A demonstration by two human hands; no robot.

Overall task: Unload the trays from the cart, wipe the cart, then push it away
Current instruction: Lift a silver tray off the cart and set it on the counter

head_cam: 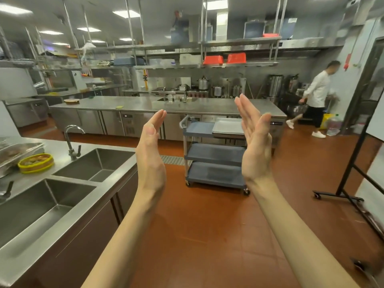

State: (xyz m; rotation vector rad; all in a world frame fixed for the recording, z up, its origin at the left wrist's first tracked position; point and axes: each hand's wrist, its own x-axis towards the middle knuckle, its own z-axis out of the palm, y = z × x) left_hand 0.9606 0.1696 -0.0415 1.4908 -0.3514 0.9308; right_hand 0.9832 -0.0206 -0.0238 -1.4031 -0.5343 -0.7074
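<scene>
Both grips are wide and hold nothing. On the left are a sink (91,163) and a yellow bowl (35,163). Next comes the left hand (150,154), palm in, fingers straight. Past it stands the cart (214,154), well away across the floor (207,225). The trays (228,125) sit on its top shelf, by the long tabletop (145,104). Then comes the right hand (255,146), also flat. I think no step has begun. Next, walk to the cart and lift the trays off.
</scene>
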